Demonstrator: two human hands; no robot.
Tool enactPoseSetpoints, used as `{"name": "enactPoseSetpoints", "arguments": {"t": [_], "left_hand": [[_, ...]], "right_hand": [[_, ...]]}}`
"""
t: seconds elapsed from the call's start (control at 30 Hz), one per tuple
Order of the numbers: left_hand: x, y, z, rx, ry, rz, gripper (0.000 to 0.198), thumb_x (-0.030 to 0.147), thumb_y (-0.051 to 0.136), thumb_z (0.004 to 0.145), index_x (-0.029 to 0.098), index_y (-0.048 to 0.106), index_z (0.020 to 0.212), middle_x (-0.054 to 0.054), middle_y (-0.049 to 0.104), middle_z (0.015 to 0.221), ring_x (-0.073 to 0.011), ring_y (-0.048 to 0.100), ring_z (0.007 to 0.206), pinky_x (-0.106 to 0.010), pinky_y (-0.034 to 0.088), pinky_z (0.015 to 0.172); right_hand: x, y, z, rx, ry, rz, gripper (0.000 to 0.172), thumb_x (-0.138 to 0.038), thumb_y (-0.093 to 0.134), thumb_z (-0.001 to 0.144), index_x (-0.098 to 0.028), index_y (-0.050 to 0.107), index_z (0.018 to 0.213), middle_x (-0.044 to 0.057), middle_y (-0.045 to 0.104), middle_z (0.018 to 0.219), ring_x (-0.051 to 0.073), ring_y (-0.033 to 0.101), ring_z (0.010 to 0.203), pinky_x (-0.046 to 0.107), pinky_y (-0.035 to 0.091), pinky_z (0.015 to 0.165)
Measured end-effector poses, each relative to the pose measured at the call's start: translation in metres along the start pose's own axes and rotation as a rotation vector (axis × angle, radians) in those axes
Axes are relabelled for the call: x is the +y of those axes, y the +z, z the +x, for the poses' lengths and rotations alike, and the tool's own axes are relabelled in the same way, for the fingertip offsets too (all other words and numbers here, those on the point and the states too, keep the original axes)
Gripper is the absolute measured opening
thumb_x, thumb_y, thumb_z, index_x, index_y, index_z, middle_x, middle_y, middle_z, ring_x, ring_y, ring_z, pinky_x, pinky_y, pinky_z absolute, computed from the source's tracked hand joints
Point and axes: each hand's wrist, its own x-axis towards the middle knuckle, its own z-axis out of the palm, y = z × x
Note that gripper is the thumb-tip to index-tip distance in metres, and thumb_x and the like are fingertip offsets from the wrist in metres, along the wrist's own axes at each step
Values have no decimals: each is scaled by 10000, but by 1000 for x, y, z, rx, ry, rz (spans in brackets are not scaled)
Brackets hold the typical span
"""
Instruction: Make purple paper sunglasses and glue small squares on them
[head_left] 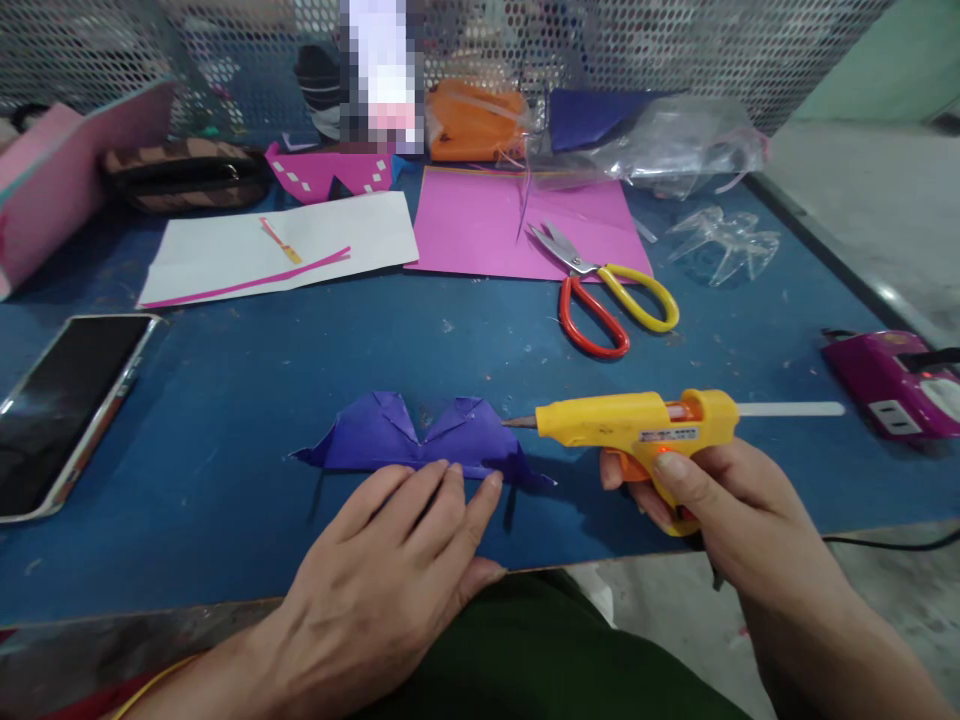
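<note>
A folded purple paper piece (360, 435) with two peaks and pointed ends lies near the table's front edge. Across its lower edge rest the fingertips of my left hand (390, 560), stretched out and pressing it down, the thumb apart by the table edge. My right hand (712, 490) is wrapped round the handle of a yellow hot glue gun (600, 420), fingers at its orange trigger. The gun's metal nozzle points left, at or just over the paper's right peak; I cannot tell whether they touch. A white glue stick (791, 409) sticks out of the gun's back.
Scissors (577, 265) with red and yellow handles lie beyond the gun, partly on a pink sheet (480, 225). Behind are a white sheet (225, 250) with paper strips, and pink paper glasses (330, 172). A phone (75, 400) lies left, a purple power socket box (892, 380) right.
</note>
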Motion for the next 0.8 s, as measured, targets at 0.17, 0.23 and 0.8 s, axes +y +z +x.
{"name": "enactPoseSetpoints", "arguments": {"t": [0.17, 0.23, 0.8], "left_hand": [[-1, 2, 1, 10, -22, 7, 372, 350, 448, 1020, 158, 646, 1270, -90, 741, 1066, -236, 643, 977, -400, 394, 920], [-1, 2, 1, -1, -28, -1, 373, 352, 447, 1020, 163, 640, 1277, -85, 739, 1061, -235, 645, 978, -400, 396, 926], [-41, -21, -38, 83, -249, 73, 230, 170, 553, 954, 186, 681, 1145, -36, 771, 1007, -211, 666, 797, -365, 418, 669]], "right_hand": [[1, 1, 1, -14, -5, 18, 403, -571, 547, 909, -227, 725, 799, -6, 547, 552, 107, 451, 481, 219, 337, 444], [1, 1, 2, -7, -10, 12, 403, -568, 546, 910, -221, 726, 812, -7, 547, 546, 109, 446, 479, 226, 334, 449], [-17, -14, 17, 2, 37, -142, 477, -650, 579, 833, -210, 764, 812, 33, 562, 516, 154, 490, 455, 262, 353, 408]]}}
